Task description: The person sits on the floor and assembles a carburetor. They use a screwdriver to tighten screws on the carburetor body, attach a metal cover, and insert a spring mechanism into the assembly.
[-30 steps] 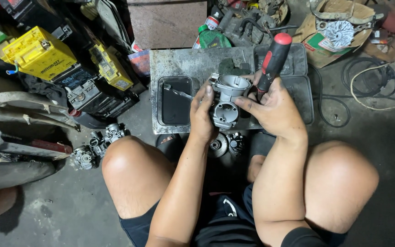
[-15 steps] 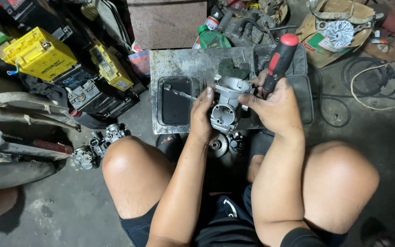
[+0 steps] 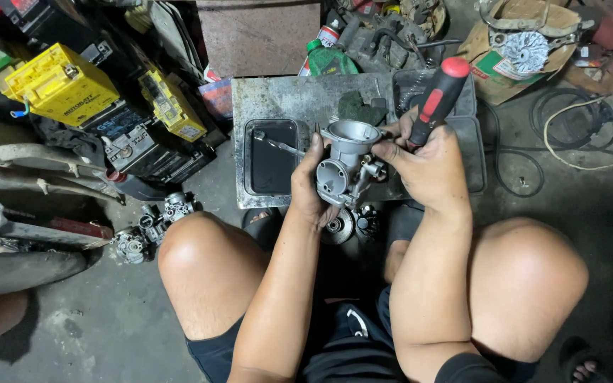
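Over metal tray (image 3: 278,96): L hand (image 3: 308,186) clasps carburetor (image 3: 347,163); R hand (image 3: 431,164) fisted round red-black screwdriver (image 3: 437,99).

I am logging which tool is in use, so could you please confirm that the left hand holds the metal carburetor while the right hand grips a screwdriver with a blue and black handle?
Not quite: the head view shows the screwdriver handle is red and black, not blue. The rest stands: the left hand holds the metal carburetor, and the right hand grips the screwdriver.

screwdriver (image 3: 435,101) tip: hidden behind right hand (image 3: 427,167)
carburetor (image 3: 345,167) left side: covered by left hand (image 3: 306,188)
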